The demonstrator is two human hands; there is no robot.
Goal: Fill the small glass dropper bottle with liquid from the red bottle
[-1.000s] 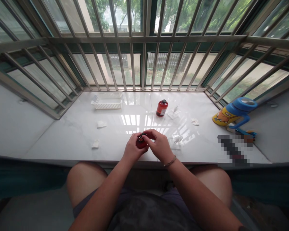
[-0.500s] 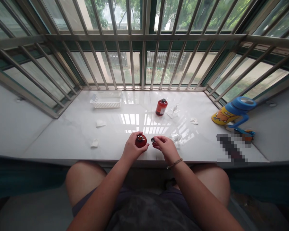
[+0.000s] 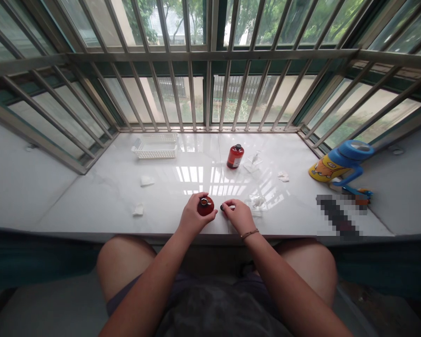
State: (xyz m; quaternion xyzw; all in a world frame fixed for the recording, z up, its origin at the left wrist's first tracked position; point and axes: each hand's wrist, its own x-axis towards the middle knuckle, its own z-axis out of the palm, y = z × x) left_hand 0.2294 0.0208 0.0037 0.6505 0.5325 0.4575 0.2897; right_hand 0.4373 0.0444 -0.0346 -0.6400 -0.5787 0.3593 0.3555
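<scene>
My left hand [image 3: 192, 216] is wrapped round an uncapped reddish-brown bottle [image 3: 206, 209] near the front edge of the counter. The bottle's round open mouth faces up. Just to its right, my right hand [image 3: 239, 216] pinches a small black cap [image 3: 222, 207] between thumb and fingers, apart from the bottle. Farther back stands a second red bottle [image 3: 235, 157] with a black cap on and a pale label. Beside that bottle lies a clear plastic packet [image 3: 254, 162] with what looks like a pump head. Another clear packet [image 3: 258, 203] lies behind my right hand.
A white perforated basket [image 3: 155, 146] stands at the back left. Crumpled white tissue pieces [image 3: 147, 180] lie on the white counter [image 3: 101, 196]. At right stand a blue and yellow flask [image 3: 340, 161] and a blurred-out dark object [image 3: 338, 217]. Metal bars [image 3: 210, 55] close off the window side.
My right hand has turned slightly and shifted a little to the left, tilting the black cap and lowering it a bit. My left hand and the bottle stay in place.
</scene>
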